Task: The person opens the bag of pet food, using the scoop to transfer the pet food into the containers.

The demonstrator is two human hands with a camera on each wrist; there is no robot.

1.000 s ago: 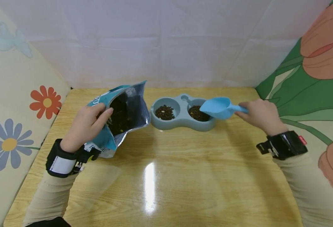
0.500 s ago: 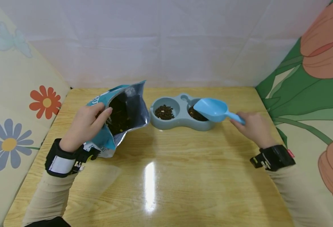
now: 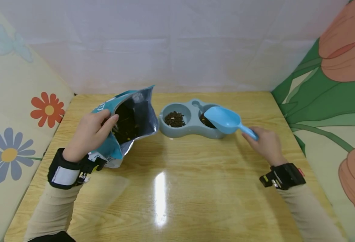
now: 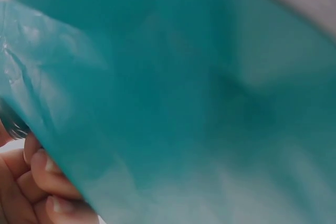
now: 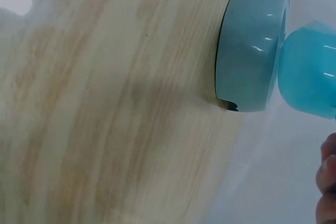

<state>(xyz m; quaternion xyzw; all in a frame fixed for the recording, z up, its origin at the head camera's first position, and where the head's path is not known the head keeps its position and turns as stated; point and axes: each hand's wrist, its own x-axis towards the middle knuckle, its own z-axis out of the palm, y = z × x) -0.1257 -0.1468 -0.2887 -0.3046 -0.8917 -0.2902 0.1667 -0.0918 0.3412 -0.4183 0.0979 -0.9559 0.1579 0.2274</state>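
Note:
My left hand (image 3: pixel 94 131) pinches the near rim of a teal foil bag (image 3: pixel 113 148), tilted so its mouth faces right, with dark brown pellets inside. In the left wrist view, the bag (image 4: pixel 157 93) fills most of the picture, curled fingers at its edge. My right hand (image 3: pixel 265 143) grips the handle of a blue scoop (image 3: pixel 225 120). The scoop looks empty and tilts toward the right bowl, its tip over that bowl. A grey-blue double pet bowl (image 3: pixel 192 129) holds brown pellets in both wells; the scoop partly hides the right well.
The wooden table (image 3: pixel 195 188) carries a bright reflection in the middle. A white cloth wall (image 3: pixel 171 50) rises behind the bowl. Printed floral panels (image 3: pixel 325 94) flank the table on both sides.
My right hand has come toward me and to the left, swinging the scoop so its handle angles nearer. The scoop's tip has shifted left over the right bowl. Bag and left hand stay put.

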